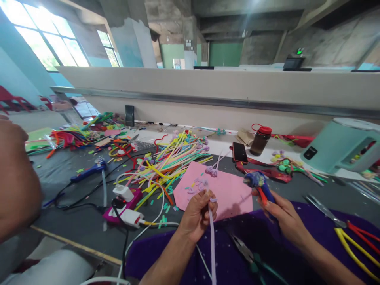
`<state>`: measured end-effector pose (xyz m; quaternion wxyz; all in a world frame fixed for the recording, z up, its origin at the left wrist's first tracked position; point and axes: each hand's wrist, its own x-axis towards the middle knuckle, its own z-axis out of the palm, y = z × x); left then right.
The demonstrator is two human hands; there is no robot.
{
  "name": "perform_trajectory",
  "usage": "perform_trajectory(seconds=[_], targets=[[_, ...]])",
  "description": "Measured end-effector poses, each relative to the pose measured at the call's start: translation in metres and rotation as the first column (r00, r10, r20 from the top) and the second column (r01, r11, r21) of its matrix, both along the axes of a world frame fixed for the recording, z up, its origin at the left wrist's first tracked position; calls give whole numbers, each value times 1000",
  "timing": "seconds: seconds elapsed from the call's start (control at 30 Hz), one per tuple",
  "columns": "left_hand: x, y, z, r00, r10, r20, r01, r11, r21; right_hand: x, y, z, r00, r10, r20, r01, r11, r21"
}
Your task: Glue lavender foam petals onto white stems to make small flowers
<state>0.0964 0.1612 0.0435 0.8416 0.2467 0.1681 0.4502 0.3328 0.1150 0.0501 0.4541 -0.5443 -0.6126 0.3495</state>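
Note:
My left hand (197, 213) pinches a light purple strip (212, 245) that hangs down from the fingers, with a small purple piece at its top. My right hand (280, 209) is wrapped round a blue glue gun (261, 186) with an orange-red trigger; its nozzle points left, apart from the strip. Between and behind the hands lies a pink sheet (231, 190). Small purple pieces (192, 188) are scattered on the sheet, and a purple flower-like piece (211, 171) with thin stems rests at its back edge.
Colourful strips (166, 162) lie left of the sheet, by a magenta power strip (127, 206) and another glue gun (89, 171). Pliers (243, 249) and scissors (329, 213) are near the front. Behind stand a phone (240, 152), bottle (260, 140) and kettle (335, 146). A person's arm (18, 178) is at left.

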Motion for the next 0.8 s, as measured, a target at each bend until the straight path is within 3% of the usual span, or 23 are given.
perform_trajectory(seconds=[0.2, 0.4, 0.67, 0.8], targets=[[2, -2, 0, 999, -10, 30, 9, 998, 60, -12, -6, 11, 925, 112, -363, -178, 972, -154], [2, -3, -1, 998, -46, 31, 42, 993, 108, -11, -8, 14, 797, 22, -603, -170, 967, -190], [-3, -12, 6, 966, -129, 225, 72, 966, 247, -36, 3, 46, 831, 182, -526, -249, 967, -59], [-4, -14, 7, 963, -134, 236, 77, 968, 238, -37, 3, 44, 883, 266, -387, -319, 945, -78]])
